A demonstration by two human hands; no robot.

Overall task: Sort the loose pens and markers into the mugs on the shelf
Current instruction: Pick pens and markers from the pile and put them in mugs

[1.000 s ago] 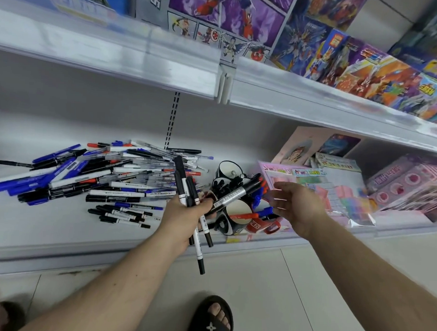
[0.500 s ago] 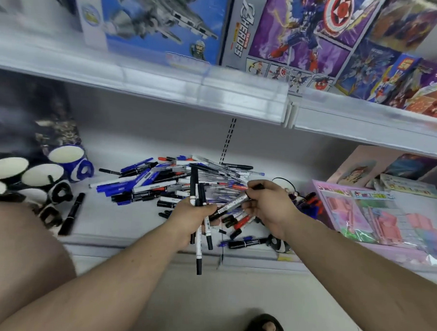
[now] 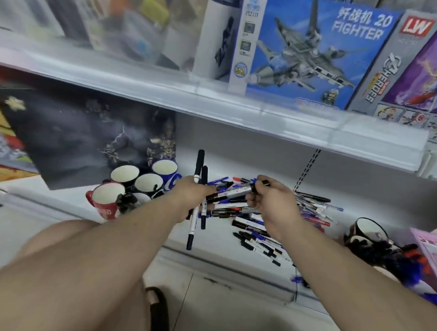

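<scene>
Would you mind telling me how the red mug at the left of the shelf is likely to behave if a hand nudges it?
The red mug looks rigid and probably breakable. It stands upright near the shelf's front edge, so a push forward might drop it. Neighbouring mugs sit close, so it would likely knock them.

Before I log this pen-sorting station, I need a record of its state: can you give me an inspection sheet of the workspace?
Surface: white shelf, pens spread across its middle.
Job's things: pen pile; mugs clustered at left, red mug in front; another mug at right.
Clutter: pink packet at far right.
Hands: left hand grips upright markers; right hand holds a thick marker, its fingers curled round it.
Cables: nothing seen.
Surroundings: toy boxes on the shelf above; tiled floor below.
</scene>
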